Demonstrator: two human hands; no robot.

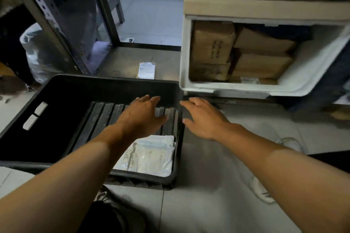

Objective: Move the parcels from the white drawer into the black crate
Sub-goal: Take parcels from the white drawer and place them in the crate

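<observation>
A: Both hands are seen empty. The left hand point(144, 114) is held with fingers loosely spread above the ribbed floor of the black crate point(62, 89), near its far right corner; the right hand point(203, 117) is stretched flat, nothing grasped, just outside the crate's right wall, over the floor point(217, 185).

B: And the parcels?

A: One white parcel point(149, 157) is seen lying flat in the crate's near right corner. Several brown parcels point(214, 47) are packed upright and stacked in the white drawer point(236, 89), which is pulled open just beyond the crate's far right corner. Much of the task is judged to remain.

B: What could be spoiled from here?

A: The brown parcels appear wedged tightly, so a neighbour may be dragged out and dropped over the drawer's front lip if one is pulled carelessly. A small labelled packet point(146, 70) is seen on the floor behind the crate's far wall and could be overlooked. The light is dim, and a grip may be misjudged.

B: Anything else?

A: The drawer's front edge nearly touches the crate's corner; the crate may be knocked.
</observation>
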